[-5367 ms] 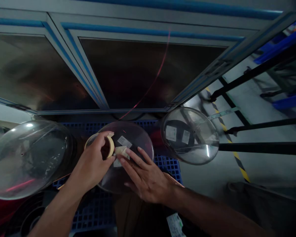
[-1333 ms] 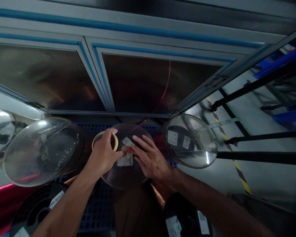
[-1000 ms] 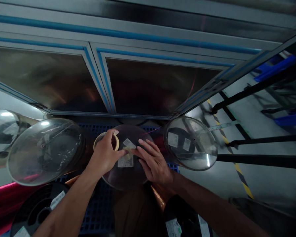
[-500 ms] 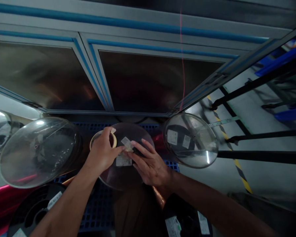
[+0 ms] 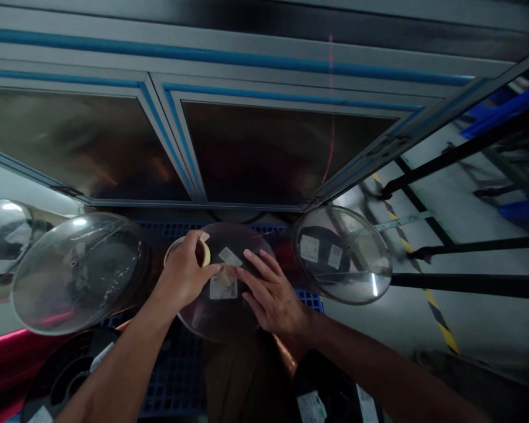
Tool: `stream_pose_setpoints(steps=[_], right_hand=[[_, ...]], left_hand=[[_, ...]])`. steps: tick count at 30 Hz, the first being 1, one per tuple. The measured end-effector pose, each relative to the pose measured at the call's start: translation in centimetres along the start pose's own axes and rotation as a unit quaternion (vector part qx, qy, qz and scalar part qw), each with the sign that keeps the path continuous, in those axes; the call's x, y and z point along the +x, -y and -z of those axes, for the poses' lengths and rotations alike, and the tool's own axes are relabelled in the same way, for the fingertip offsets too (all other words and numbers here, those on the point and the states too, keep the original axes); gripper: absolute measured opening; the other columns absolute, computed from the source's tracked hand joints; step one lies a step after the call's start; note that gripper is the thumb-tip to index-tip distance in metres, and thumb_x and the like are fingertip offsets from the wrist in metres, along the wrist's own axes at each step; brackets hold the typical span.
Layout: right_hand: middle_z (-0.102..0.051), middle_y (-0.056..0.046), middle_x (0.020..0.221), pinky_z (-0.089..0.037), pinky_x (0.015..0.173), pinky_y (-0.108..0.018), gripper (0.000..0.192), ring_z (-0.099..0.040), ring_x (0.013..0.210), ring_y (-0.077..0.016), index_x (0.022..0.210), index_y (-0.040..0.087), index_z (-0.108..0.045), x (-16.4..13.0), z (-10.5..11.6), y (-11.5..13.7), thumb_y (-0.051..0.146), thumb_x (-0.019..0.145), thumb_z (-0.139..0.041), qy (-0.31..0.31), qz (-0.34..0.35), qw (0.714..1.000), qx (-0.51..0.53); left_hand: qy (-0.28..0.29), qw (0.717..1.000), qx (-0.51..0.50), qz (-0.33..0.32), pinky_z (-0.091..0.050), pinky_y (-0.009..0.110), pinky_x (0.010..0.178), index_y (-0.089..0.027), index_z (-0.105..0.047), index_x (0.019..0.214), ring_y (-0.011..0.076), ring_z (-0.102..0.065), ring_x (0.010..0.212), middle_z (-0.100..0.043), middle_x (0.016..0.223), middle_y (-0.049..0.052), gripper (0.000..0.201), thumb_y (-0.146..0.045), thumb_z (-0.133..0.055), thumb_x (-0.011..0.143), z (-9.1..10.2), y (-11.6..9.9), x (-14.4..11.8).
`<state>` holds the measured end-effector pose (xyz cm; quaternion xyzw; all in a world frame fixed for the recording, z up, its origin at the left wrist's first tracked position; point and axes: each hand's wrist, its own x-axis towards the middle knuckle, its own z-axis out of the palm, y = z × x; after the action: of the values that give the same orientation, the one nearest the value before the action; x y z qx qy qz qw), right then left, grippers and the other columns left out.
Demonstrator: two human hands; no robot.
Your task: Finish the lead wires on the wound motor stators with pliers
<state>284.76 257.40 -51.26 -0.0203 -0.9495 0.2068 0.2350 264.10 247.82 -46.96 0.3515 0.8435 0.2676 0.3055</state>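
Observation:
My left hand [image 5: 180, 273] is wrapped round a cream-coloured roll of tape [image 5: 207, 254]. Its thumb reaches to a short strip of tape [image 5: 225, 274] lying over the upper part of a white printed label [image 5: 224, 289]. That label is on the clear round end disc [image 5: 216, 323] of a spool in front of me, with a smaller slanted label [image 5: 230, 256] above it. With fingers stretched and apart, my right hand [image 5: 275, 296] rests over the disc's right side. Its index fingertip is by the strip's right end; whether it touches is hard to tell.
Clear-ended spools stand at left [image 5: 77, 276] and right [image 5: 341, 255]. Nearer me lie black reels at left [image 5: 48, 364] and right [image 5: 335, 388]. A blue grid pallet [image 5: 174, 376] lies below. Beyond is a framed cabinet [image 5: 291, 153]; black metal bars [image 5: 458, 285] extend at right.
The fingers of my right hand have drawn slightly right and away from the left thumb, uncovering more of the labels and strip. My left hand still grips the tape roll. The view shifted slightly.

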Motion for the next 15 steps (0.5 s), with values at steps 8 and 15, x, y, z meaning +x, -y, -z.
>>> stream_pose_setpoints(steps=[8, 15], right_hand=[[-0.067, -0.010, 0.131, -0.021, 0.122, -0.056, 0.055, -0.022, 0.151, -0.0275, 0.146, 0.003, -0.035, 0.73, 0.40, 0.10, 0.005, 0.092, -0.047, 0.067, 0.027, 0.997, -0.021], [-0.067, -0.011, 0.130, -0.033, 0.118, -0.053, 0.052, -0.024, 0.150, -0.0237, 0.145, 0.009, -0.037, 0.67, 0.05, 0.14, 0.007, 0.094, -0.044, 0.034, -0.014, 0.999, -0.008]], left_hand=[[0.004, 1.000, -0.006, -0.005, -0.046, 0.042, 0.096, -0.020, -0.052, 0.116, 0.0267, -0.062, 0.106, -0.065, 0.110, 0.007, 0.051, -0.032, -0.073, 0.072, -0.12, -0.15, 0.02], [-0.007, 1.000, 0.012, -0.006, -0.046, 0.042, 0.095, -0.020, -0.052, 0.113, 0.0267, -0.062, 0.107, -0.065, 0.111, 0.009, 0.047, -0.026, -0.073, 0.071, 0.43, -0.76, -0.37]])
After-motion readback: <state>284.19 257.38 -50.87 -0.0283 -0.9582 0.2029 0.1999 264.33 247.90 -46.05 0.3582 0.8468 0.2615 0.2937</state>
